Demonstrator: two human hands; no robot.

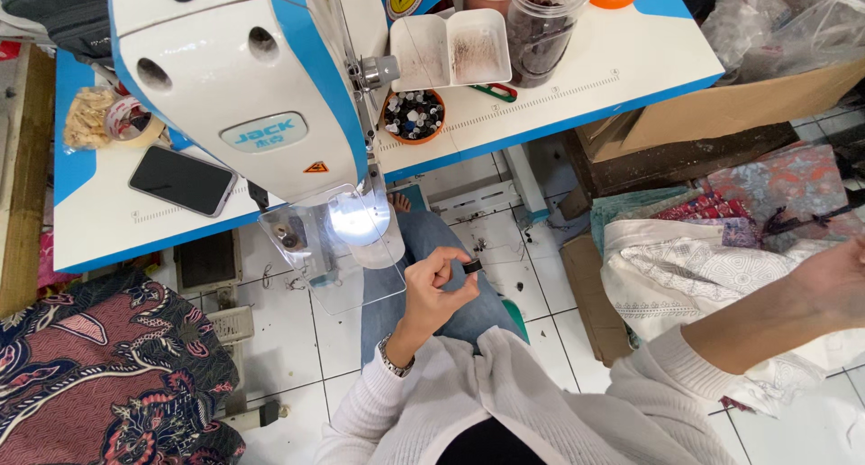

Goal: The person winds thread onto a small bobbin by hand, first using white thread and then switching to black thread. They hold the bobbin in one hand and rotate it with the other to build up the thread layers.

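2 hands belong to the seated person, and only 1 is at work where I can see it. The left hand [439,289] is raised over the lap, thumb and fingertips pinched on a small black piece [471,266], perhaps a button or clip; it is too small to tell. That piece sits near the clear plastic guard [335,249] under the head of the white and blue sewing machine [243,86], just right of the lit needle area. The right arm stretches away to the right over a heap of white patterned cloth [694,276]; its hand runs out of view at the edge, so I cannot tell whether it grips anything.

As I judge it, the work is at an early point: the piece is picked up and held in the air, nothing lies under the needle, and no cloth is on the blue-edged table [559,104]. Placing and stitching look still to do.

Counting what is about: 1 machine, 1 dark phone [181,180] lying flat on the left of the table, 1 round orange bowl of small bobbins [414,115], 1 white tray with 2 compartments [450,49], 1 clear jar of dark bits [541,32] at the far side, and 1 roll of tape [135,123] at the far left. Red batik cloth [99,375] lies on the floor, near left.
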